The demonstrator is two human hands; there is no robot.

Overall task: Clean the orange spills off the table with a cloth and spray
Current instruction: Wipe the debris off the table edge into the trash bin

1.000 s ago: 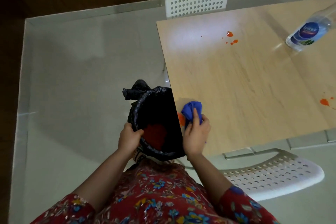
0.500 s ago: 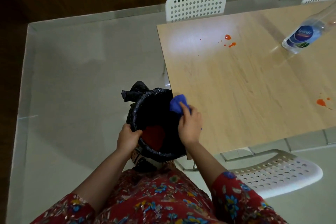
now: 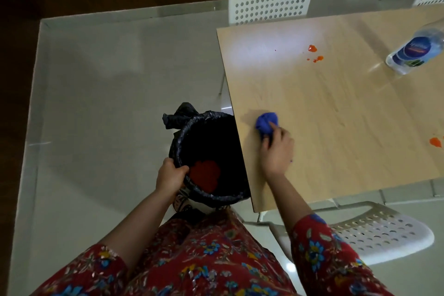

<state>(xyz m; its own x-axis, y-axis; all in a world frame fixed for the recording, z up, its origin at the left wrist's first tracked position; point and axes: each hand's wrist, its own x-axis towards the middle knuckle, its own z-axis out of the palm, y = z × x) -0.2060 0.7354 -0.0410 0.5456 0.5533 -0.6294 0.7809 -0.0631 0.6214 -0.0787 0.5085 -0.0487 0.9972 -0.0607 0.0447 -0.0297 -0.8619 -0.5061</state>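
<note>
Right hand [image 3: 276,151] grips the bunched cloth [image 3: 266,122] on the table [image 3: 336,127], just inside its 9 o'clock edge. Left hand [image 3: 169,175] curls over the bin [image 3: 209,115] rim beside that edge. Orange spills [image 3: 312,48] lie at 1 and 3 o'clock of the cloth, bare wood between.

We see a table [image 3: 336,115] of pale wood grain, smooth with a soft sheen. The cloth [image 3: 266,122] is soft, crumpled blue fabric. The bin liner [image 3: 179,116] is thin black plastic, crinkled and glossy. The chair [image 3: 271,0] is matt white perforated plastic, the bottle [image 3: 413,51] clear shiny plastic, the floor [image 3: 108,103] glossy tile.
</note>
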